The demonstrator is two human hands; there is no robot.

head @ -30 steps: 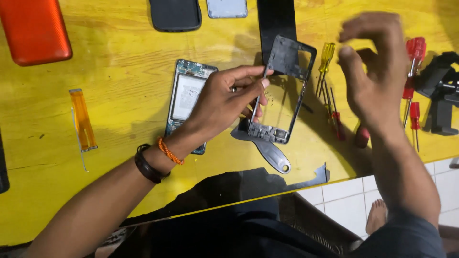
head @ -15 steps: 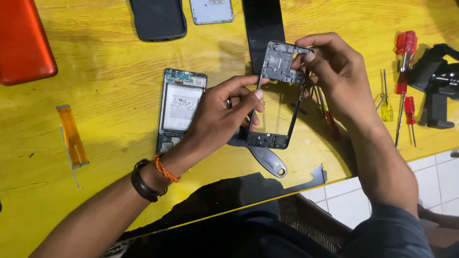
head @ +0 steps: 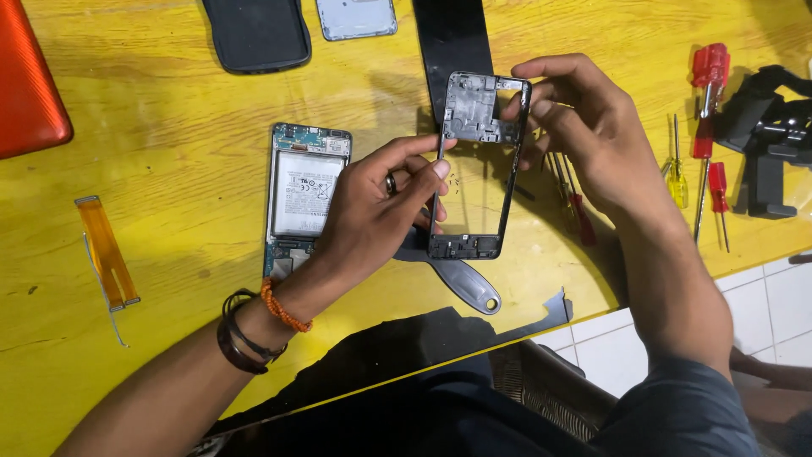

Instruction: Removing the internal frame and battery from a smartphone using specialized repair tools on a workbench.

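A black phone middle frame [head: 508,199] is held upright above the yellow table [head: 169,127]. My left hand [head: 372,211] pinches its left rail with thumb and forefinger. My right hand [head: 584,135] grips its top right corner. To the left of my left hand lies an opened phone body [head: 302,195] with its battery and circuit boards showing. A grey opening tool [head: 465,283] lies under the frame's lower end.
Red and yellow screwdrivers [head: 702,144] lie to the right, next to a black clamp stand [head: 774,135]. A black back cover [head: 254,34], a pale cover [head: 355,17] and a black strip [head: 452,38] lie at the far edge. An orange case [head: 30,85] and orange flex cable [head: 106,250] lie left.
My right hand came down from the air and took hold of the frame's top right corner. Both hands now hold the frame, lifted a little farther from the table's edge.
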